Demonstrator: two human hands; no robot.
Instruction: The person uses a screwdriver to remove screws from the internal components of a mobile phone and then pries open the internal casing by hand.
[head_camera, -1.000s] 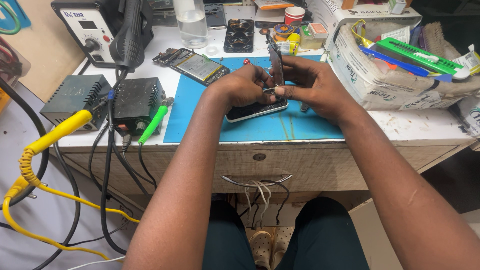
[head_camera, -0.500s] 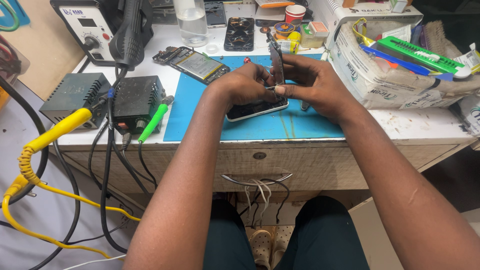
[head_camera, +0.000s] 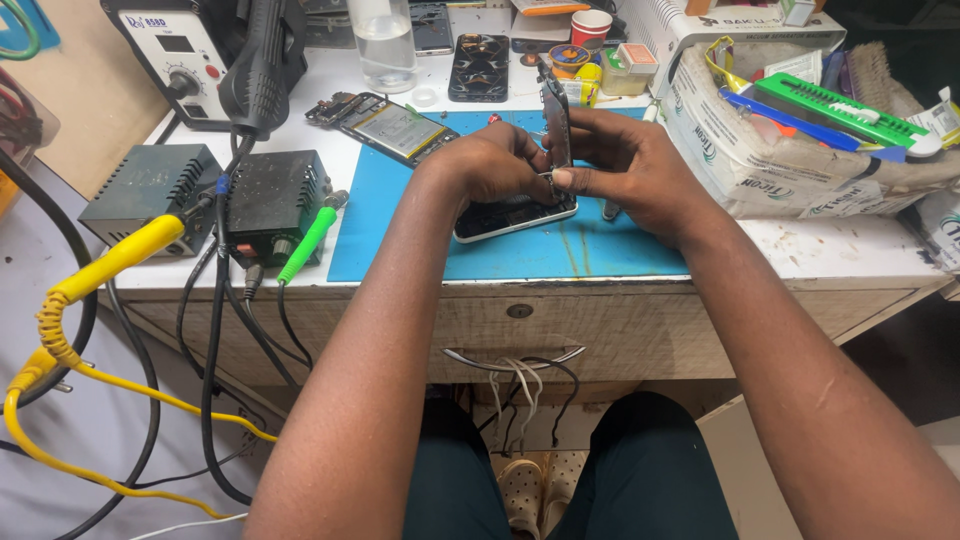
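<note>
Both my hands meet over a blue work mat (head_camera: 400, 230) on a white bench. My left hand (head_camera: 490, 165) and my right hand (head_camera: 625, 165) pinch a thin dark phone part (head_camera: 555, 120) that stands upright on its edge between the fingertips. Under the hands lies a phone body (head_camera: 510, 215) with a pale rim, flat on the mat and partly hidden by my left hand. The lower end of the upright part is hidden by my fingers.
Another opened phone (head_camera: 395, 128) lies at the mat's back left. A hot-air station (head_camera: 185, 60) with its handpiece (head_camera: 258, 65), two dark boxes (head_camera: 270, 200), cables and a yellow cord (head_camera: 90, 290) crowd the left. A bag of tools (head_camera: 790, 140) stands right. A drawer handle (head_camera: 515, 355) sits below.
The hands and the upright part have barely shifted; the grip is the same.
</note>
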